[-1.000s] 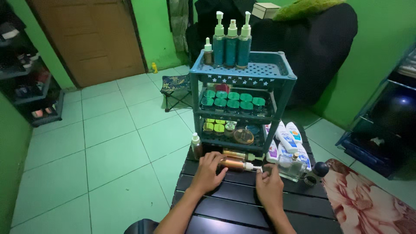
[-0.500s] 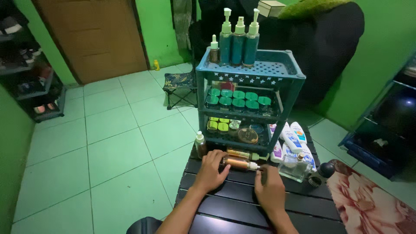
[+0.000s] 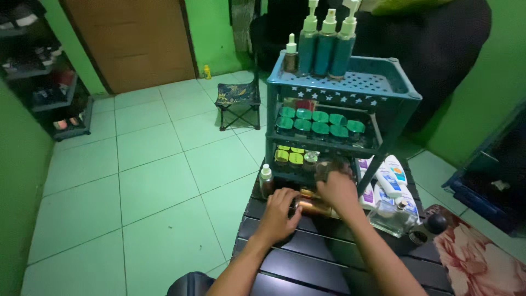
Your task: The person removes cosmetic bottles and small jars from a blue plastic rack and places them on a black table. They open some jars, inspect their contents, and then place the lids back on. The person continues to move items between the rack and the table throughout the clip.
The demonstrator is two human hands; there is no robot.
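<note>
Gripping a shiny copper bottle (image 3: pixel 313 206) lying on the dark slatted table (image 3: pixel 307 257), our left hand (image 3: pixel 279 215) closes around it just before the blue plastic rack (image 3: pixel 350 90). Our right hand (image 3: pixel 338 189) reaches into the rack's lowest shelf; we cannot tell its grip. Green-lidded jars (image 3: pixel 318 121) fill the middle shelf, pump bottles (image 3: pixel 327 41) stand on top.

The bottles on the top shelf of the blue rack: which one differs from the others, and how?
The small brown bottle at the left end. It is short with a pale cap, while the three teal pump bottles beside it are tall.
</note>
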